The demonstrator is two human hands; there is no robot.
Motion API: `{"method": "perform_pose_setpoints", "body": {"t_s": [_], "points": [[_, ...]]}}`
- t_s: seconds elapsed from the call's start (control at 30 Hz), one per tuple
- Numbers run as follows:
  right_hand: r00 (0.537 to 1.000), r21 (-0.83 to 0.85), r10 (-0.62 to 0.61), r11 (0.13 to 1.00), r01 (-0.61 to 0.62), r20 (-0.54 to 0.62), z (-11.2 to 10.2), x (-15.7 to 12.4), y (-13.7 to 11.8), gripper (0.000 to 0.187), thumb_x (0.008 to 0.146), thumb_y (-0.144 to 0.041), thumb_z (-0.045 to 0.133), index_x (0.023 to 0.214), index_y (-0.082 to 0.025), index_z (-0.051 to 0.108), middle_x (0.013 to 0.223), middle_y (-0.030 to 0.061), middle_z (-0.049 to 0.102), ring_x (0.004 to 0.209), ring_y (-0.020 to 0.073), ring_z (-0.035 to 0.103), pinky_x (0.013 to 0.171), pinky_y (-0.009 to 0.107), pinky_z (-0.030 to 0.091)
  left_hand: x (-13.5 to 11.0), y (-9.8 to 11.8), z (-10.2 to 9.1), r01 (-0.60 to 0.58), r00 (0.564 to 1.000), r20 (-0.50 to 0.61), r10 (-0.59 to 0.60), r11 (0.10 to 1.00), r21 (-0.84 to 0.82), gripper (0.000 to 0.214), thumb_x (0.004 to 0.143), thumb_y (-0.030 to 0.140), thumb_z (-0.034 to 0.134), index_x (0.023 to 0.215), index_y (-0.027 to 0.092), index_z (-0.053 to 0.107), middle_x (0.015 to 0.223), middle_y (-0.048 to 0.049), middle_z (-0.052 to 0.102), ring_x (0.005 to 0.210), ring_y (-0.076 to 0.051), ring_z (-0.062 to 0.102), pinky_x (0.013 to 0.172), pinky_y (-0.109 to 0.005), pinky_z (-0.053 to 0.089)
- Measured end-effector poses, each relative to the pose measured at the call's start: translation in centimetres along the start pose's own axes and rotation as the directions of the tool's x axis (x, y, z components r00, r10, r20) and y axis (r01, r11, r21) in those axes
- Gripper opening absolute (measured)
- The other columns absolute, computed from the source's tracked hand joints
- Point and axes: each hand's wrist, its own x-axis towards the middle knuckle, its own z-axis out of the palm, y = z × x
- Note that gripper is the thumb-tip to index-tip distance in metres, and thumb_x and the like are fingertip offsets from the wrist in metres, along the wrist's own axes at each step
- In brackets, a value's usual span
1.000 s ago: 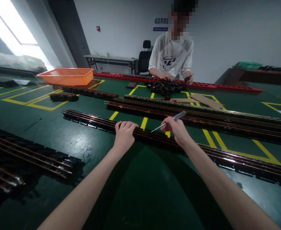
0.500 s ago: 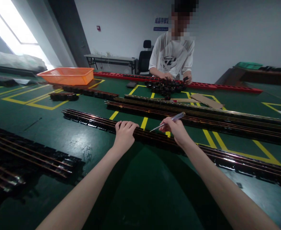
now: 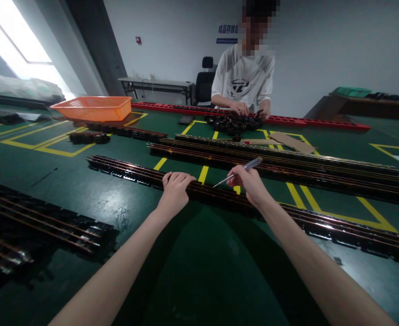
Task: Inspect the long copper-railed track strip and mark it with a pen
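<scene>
A long black rail with copper-coloured strips (image 3: 127, 171) runs slantwise across the green table in front of me. My left hand (image 3: 175, 194) is closed over its middle, fingers bent across the far edge; the fingertips are hidden. In my right hand (image 3: 248, 182) is a slim screwdriver (image 3: 254, 164) with a clear handle, pinched between thumb and fingers. Its thin shaft slants down to the left, with the tip at the rail's top just right of my left hand. Whether the tip touches the rail, I cannot tell.
More strip-lined rails (image 3: 287, 164) lie beyond, and others (image 3: 43, 213) at left. An orange basket (image 3: 93, 108) stands far left. Across the table, a co-worker in a white shirt (image 3: 243, 81) handles a heap of black parts (image 3: 231, 124) before a long red rack (image 3: 328, 122). Cardboard (image 3: 292, 141) lies nearby.
The co-worker's hand on the right of the picture has moved down to the heap of black parts. My hands and the screwdriver stay nearly in place; the view shifts slightly.
</scene>
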Motion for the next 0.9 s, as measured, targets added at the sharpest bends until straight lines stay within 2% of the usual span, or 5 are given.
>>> {"method": "perform_pose_setpoints", "body": {"t_s": [0.17,0.3,0.4,0.53,0.9], "points": [[1.000,0.002,-0.001,1.000,0.001,-0.001,-0.1,0.1,0.3,0.018,0.068,-0.023,0.055,0.053,-0.015,0.061,0.049,0.0012,0.061,0.044,0.0091,0.055,0.048,0.019,0.047,-0.1,0.0,-0.1,-0.042,0.998,0.040,0.045,0.997,-0.066,0.045,0.079,0.000,0.032,0.107,0.020,0.060,0.112,-0.0041,0.067,0.112,-0.019,0.055,0.104,-0.046,0.026],[1.000,0.004,-0.008,1.000,0.008,0.008,-0.2,0.3,0.6,0.017,0.068,-0.024,0.057,0.054,-0.015,0.061,0.049,0.0010,0.061,0.045,0.0091,0.056,0.048,0.019,0.047,-0.1,0.4,-0.4,-0.070,0.996,0.042,0.073,0.995,-0.077,0.039,0.079,0.008,0.037,0.109,0.018,0.060,0.114,-0.0064,0.066,0.112,-0.020,0.056,0.105,-0.047,0.026],[1.000,0.003,-0.007,1.000,0.007,0.005,-0.2,0.3,0.6,0.017,0.068,-0.024,0.057,0.054,-0.015,0.061,0.049,0.0008,0.061,0.045,0.0090,0.055,0.049,0.019,0.047,0.0,0.9,-0.7,-0.124,0.990,0.065,0.126,0.992,-0.033,0.033,0.078,0.019,0.047,0.108,0.019,0.060,0.112,-0.0068,0.067,0.109,-0.023,0.057,0.102,-0.047,0.029],[1.000,-0.002,-0.004,1.000,0.004,0.002,-0.2,0.2,0.5,0.016,0.068,-0.024,0.058,0.055,-0.015,0.061,0.050,0.0012,0.061,0.047,0.0094,0.056,0.050,0.020,0.048,0.1,1.3,-0.8,-0.140,0.989,0.051,0.137,0.989,0.052,0.029,0.079,0.028,0.052,0.104,0.019,0.061,0.109,-0.0072,0.067,0.105,-0.025,0.058,0.097,-0.047,0.033],[1.000,0.005,0.004,1.000,-0.004,0.000,0.0,-0.2,-0.2,0.017,0.065,-0.025,0.059,0.052,-0.015,0.059,0.047,0.0008,0.060,0.044,0.0091,0.054,0.049,0.020,0.045,0.1,1.4,0.1,-0.113,0.994,0.003,0.114,0.984,0.139,0.019,0.086,0.026,0.050,0.099,0.019,0.062,0.106,-0.0053,0.068,0.101,-0.023,0.059,0.095,-0.045,0.035]]}}
